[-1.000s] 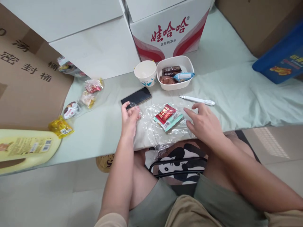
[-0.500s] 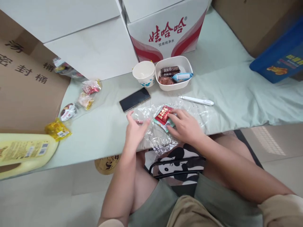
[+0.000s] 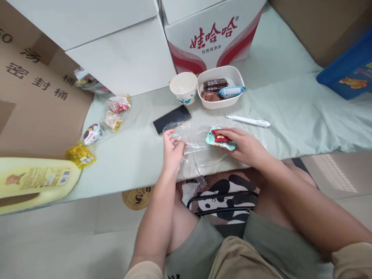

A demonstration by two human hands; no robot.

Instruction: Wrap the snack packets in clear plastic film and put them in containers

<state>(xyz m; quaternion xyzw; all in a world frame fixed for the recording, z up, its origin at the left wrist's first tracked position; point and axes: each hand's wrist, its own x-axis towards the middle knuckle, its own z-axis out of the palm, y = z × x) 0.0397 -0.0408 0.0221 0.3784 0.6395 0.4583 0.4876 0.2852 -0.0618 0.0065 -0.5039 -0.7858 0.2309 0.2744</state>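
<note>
A clear plastic bag [image 3: 200,151] lies crumpled on the pale green table [image 3: 290,108], hanging over its front edge. My left hand [image 3: 172,149] pinches the bag's left side, fingers closed on the film. My right hand [image 3: 244,145] grips a teal and red snack packet [image 3: 219,138] and holds it tilted at the bag. A black phone [image 3: 172,119] lies just behind my left hand.
A white paper cup [image 3: 183,87] and a white bowl [image 3: 235,79] with wrapped snacks stand behind. A white pen [image 3: 248,121] lies right of the phone. Several candy packets [image 3: 100,124] lie at left by a yellow bottle [image 3: 35,182]. Cartons [image 3: 212,31] line the back.
My right hand came in from the right, closed on the snack packet and lifted it on edge. My left hand shifted along the bag and pinched the film.
</note>
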